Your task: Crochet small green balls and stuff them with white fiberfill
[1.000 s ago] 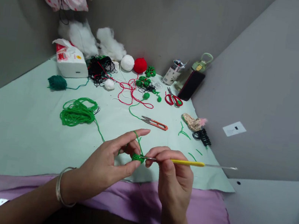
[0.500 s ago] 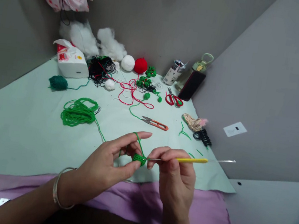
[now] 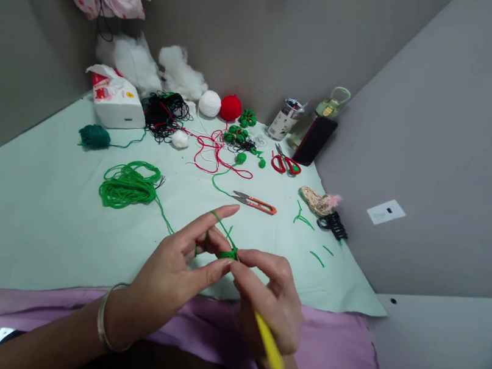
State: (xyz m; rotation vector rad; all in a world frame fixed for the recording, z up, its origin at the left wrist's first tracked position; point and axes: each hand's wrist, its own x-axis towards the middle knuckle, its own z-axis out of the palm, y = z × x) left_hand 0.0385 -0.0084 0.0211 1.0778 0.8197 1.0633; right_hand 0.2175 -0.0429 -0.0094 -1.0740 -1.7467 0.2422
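One bright green hank of yarn (image 3: 129, 187) lies at left on the pale green table cover (image 3: 36, 227). A strand runs from it to the left hand (image 3: 168, 268), whose thumb and fingers pinch a small green crocheted piece (image 3: 228, 255), the index finger stretched out with yarn over it. The piece is bright green, short and ridged, partly covered by fingers; it sits between the two hands, above the cover's near edge. The right hand (image 3: 275, 297) grips one crochet hook (image 3: 269, 343), its yellow handle slanting down toward the wearer, fingertips at the piece's right side.

Behind, left to right: one dark teal yarn ball (image 3: 94, 136), one tissue pack (image 3: 119, 105), two white fluffy heaps (image 3: 182, 73), two white balls (image 3: 210, 104), one larger, one red ball (image 3: 230, 108), two green rosettes (image 3: 235, 135) touched with red, one pair of orange-handled snips (image 3: 255, 203), one cup (image 3: 284, 121), one pair of red-handled scissors (image 3: 286, 163), one dark phone (image 3: 316, 141), one green-topped bottle (image 3: 330, 106) and one black hair clip (image 3: 336, 226).
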